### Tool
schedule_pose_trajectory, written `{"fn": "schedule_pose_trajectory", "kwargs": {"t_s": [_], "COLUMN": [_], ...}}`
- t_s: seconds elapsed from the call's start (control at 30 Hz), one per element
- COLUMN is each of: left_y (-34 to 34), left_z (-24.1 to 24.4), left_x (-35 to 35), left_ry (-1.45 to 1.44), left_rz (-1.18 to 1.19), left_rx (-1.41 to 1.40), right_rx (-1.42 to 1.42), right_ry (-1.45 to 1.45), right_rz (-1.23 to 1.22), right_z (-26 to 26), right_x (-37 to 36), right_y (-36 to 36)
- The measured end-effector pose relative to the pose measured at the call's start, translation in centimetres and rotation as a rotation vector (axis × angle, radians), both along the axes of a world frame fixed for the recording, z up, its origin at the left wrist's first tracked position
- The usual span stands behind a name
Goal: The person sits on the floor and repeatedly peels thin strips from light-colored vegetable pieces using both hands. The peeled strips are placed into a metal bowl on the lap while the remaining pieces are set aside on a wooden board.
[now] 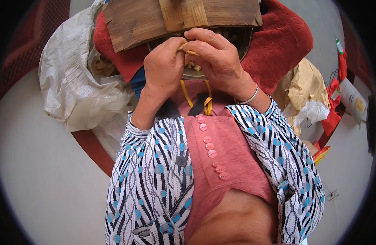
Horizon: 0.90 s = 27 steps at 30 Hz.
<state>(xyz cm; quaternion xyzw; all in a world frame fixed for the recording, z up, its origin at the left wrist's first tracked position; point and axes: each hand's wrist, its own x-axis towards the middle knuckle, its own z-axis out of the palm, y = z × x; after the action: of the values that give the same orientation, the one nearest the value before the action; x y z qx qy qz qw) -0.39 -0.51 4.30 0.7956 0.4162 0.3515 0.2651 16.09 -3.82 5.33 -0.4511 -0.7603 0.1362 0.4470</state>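
Observation:
Both hands meet over a round container [193, 75] held at the lap, beside the front edge of a wooden board [139, 23]. A thin pale yellowish strip [192, 53] runs between the fingertips. My left hand [165, 65] pinches its end between thumb and forefinger. My right hand [214, 56] has its fingers curled around the other part of the strip. Short pale pieces [193, 65] lie in the container below the hands. What the strip is made of cannot be told, and the palms are hidden.
A red cloth [280, 46] lies under the board and container. At the left stands a white woven sack [65, 67] with brownish material inside. Crumpled brown paper [309, 82] and red plastic bags [330, 113] lie at the right. A yellow cord [208, 105] hangs at the waist.

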Motion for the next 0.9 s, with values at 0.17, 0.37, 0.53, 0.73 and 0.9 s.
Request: {"fn": "schedule_pose_trajectory", "kwargs": {"t_s": [0.17,0.37,0.53,0.73,0.9], "left_y": [0.0,-0.8,-0.3,0.1,0.1], "left_z": [-0.7,-1.0,-0.7,-0.9,-1.4], "left_x": [0.6,1.6,1.8,1.7,1.8], "left_ry": [-0.591,-0.654,-0.238,-0.178,-0.262], "left_rz": [-0.085,-0.052,-0.021,-0.136,-0.141], "left_rx": [-0.925,-0.838,0.021,0.137,-0.116], "right_rx": [-0.158,-0.512,-0.881,-0.895,-0.878], "right_ry": [0.333,0.652,1.242,1.445,1.246], "right_rz": [0.000,-0.106,-0.016,0.000,0.001], "right_z": [-0.8,-1.4,-3.0,-3.1,-3.8], "right_x": [1.2,0.8,1.0,0.5,0.9], "right_y": [-0.5,-0.7,0.4,0.3,0.0]}}
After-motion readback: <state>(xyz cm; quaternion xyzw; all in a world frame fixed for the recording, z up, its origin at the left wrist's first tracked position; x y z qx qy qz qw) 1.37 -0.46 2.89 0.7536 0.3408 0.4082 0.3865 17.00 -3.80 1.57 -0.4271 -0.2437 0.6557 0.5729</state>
